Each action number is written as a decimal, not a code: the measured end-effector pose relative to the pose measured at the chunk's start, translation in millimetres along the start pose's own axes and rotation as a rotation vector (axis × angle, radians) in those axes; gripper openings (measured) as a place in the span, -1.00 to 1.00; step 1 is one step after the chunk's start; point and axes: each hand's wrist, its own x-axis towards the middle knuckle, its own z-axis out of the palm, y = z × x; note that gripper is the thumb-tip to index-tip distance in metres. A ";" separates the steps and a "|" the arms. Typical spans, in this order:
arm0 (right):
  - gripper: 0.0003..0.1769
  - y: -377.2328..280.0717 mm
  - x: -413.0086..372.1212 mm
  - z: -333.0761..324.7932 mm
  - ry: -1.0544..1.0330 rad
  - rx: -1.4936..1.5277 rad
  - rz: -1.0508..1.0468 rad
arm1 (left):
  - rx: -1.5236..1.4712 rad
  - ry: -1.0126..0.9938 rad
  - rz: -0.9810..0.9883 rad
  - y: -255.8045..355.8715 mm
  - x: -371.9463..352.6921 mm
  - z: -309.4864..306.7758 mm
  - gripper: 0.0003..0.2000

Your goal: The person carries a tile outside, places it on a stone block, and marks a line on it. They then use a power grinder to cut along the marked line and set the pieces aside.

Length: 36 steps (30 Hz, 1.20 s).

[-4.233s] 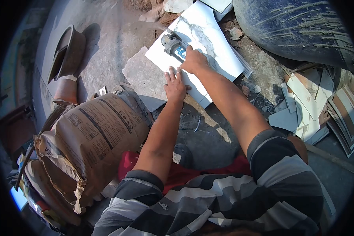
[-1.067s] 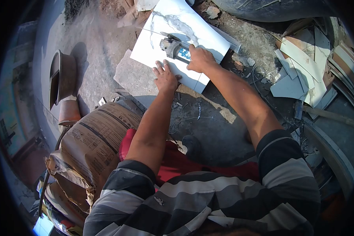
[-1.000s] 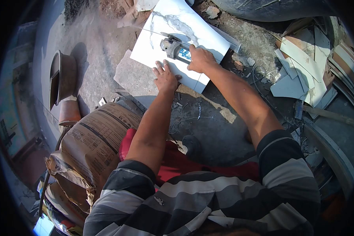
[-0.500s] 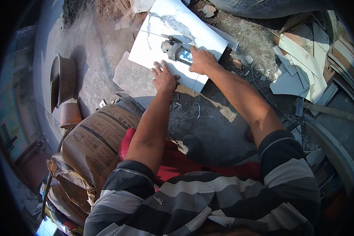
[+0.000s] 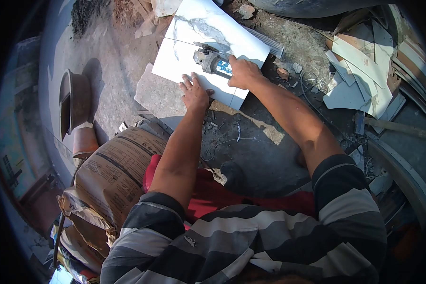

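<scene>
R hand point(image 5: 244, 74) gripped angle grinder point(image 5: 211, 63), w/ room before marbled tile point(image 5: 229, 37) edges; L hand point(image 5: 195, 96) (flat) sat farther from R than earlier.

Angle grinder point(image 5: 207, 60) on a tile point(image 5: 180, 54), which overlaps a slab point(image 5: 157, 93); paper sack point(image 5: 120, 163) nearer left, tile offcuts point(image 5: 348, 96) right
</scene>
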 end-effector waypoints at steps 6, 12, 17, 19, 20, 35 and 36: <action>-0.22 9.0 -2.8 6.0 0.049 0.032 -0.040 | 0.009 0.021 0.009 -1.7 3.1 5.3 0.01; -0.14 11.7 -7.4 2.3 -0.013 0.003 0.000 | 0.007 0.019 0.003 -1.3 3.8 4.9 0.01; -0.17 12.7 -10.3 1.4 -0.010 0.009 -0.005 | 0.015 0.016 0.001 -1.0 3.2 3.8 0.02; -0.18 13.8 -10.8 1.2 -0.009 0.010 -0.007 | 0.015 0.015 0.002 -1.2 3.0 3.6 0.03; -0.19 14.7 -10.7 2.2 -0.005 0.011 -0.009 | 0.016 0.017 0.003 -1.2 3.2 3.5 0.03; -0.24 26.9 -20.8 8.3 0.036 -0.002 -0.013 | 0.004 0.014 0.016 -0.9 1.9 2.9 0.02; -0.25 25.7 -22.0 6.3 0.028 -0.013 -0.005 | 0.007 0.013 0.013 -0.8 2.6 3.0 0.02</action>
